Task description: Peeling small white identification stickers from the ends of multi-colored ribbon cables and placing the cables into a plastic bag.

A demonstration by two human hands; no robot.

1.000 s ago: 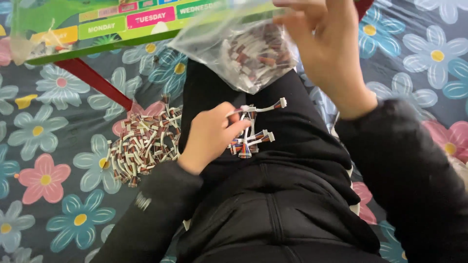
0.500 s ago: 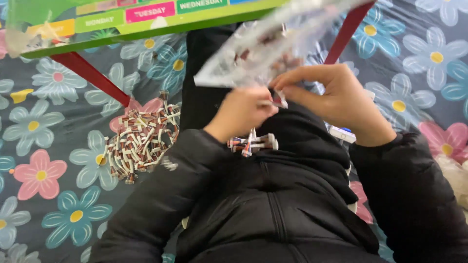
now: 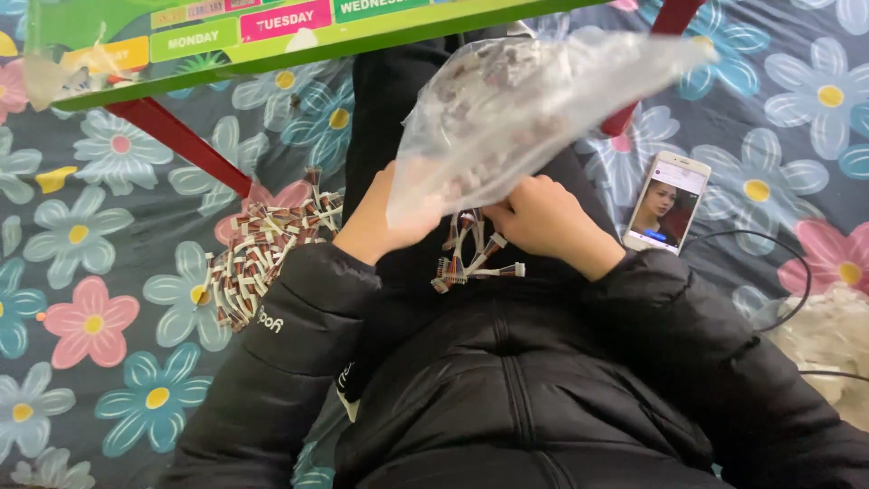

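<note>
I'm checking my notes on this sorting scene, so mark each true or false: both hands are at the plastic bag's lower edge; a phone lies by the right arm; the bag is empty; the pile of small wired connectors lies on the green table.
1. Both hands, left hand and right hand, are at the clear plastic bag: true.
2. A phone lies by the right arm: true.
3. The bag is empty: false, it holds many small parts.
4. The connector pile lies on the green table: false, it lies on the flowered cloth.

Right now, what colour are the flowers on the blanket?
Blue, pink and pale grey flowers with yellow centres on the dark blanket, seen best in the head view.
</note>
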